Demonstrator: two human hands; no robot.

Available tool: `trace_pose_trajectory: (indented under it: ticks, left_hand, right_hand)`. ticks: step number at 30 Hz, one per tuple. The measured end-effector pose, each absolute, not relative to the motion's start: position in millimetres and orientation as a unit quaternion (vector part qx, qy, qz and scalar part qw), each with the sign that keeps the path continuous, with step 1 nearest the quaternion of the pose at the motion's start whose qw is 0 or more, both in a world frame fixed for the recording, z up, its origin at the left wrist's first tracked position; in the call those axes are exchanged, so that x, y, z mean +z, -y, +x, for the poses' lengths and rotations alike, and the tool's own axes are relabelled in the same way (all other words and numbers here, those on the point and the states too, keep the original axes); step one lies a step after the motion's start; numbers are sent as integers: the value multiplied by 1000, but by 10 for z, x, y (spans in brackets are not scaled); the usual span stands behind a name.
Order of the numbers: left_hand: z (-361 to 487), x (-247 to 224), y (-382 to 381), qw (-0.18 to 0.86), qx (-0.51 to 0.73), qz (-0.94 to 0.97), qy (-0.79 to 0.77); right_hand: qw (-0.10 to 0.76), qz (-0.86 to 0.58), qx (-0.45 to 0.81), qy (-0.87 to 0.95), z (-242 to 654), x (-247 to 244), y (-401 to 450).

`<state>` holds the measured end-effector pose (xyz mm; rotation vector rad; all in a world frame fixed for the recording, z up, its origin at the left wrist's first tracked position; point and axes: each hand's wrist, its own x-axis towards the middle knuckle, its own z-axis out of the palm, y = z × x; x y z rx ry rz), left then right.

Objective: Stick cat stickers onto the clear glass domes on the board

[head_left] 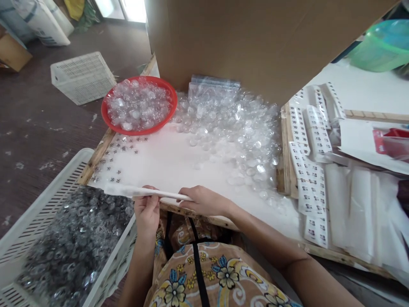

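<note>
A long, thin white strip (166, 194), perhaps a folded or rolled sheet, lies across both my hands at the table's front edge. My left hand (147, 209) pinches it near its middle, thumb on the near side. My right hand (203, 200) is closed round its right end. The strip's left end looks wider and translucent, reaching over the table corner. Just behind it, small dark printed marks (118, 172) dot the white tabletop (153, 160). Many clear round plastic pieces (236, 128) are heaped farther back on the table.
A red basin (175, 100) of clear pieces stands at the back left. Below left is a white crate (44, 209) full of dark-and-clear pieces. A cardboard sheet (239, 42) rises behind. Printed sticker sheets (308, 179) and white rolls (361, 209) lie right, past a wooden rail (285, 149).
</note>
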<state>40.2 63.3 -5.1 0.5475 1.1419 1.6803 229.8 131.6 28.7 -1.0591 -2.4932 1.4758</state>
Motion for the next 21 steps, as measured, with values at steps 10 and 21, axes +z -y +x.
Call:
trace_pose_trajectory:
  ticks: [10,21]
  left_hand:
    - [213,68,-789,679,530,126,-492]
    - [323,-60,-788,631,531,311,-472]
  right_hand:
    - [250,-348,353,832,2355,369,-1629]
    - [156,-310,572,744,2256,25,-1558]
